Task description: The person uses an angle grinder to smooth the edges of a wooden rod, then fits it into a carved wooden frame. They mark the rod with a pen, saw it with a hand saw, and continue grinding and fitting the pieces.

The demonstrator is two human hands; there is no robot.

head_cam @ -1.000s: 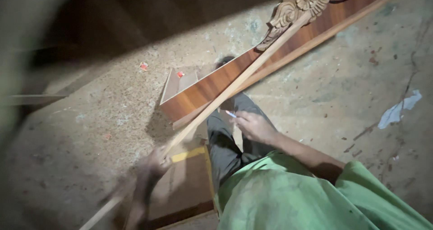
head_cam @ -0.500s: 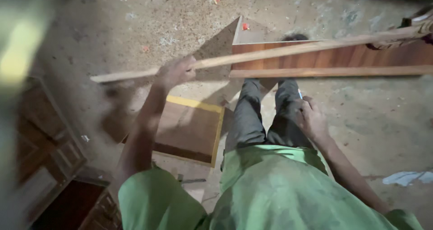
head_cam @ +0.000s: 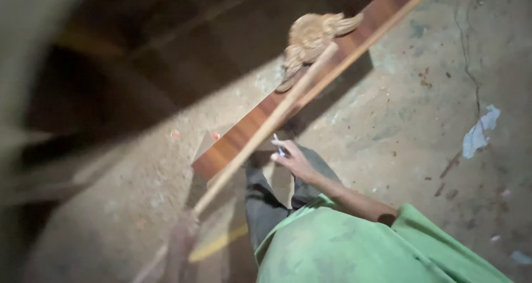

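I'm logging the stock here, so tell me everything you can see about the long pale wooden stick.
The stick is a long, slim strip of pale, unfinished-looking wood, straight and plain. It runs diagonally from lower left to upper right, above the floor. Its far end meets a carved wooden ornament, and it lies along a reddish-brown board. Its near end fades into blur, where the left hand appears to grip it. The right hand, holding a small white object, sits just beside it.

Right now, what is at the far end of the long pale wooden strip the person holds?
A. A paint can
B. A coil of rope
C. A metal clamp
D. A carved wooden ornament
D: the long pale wooden strip runs up from the blurred left hand to a carved wooden ornament beside the reddish-brown board.
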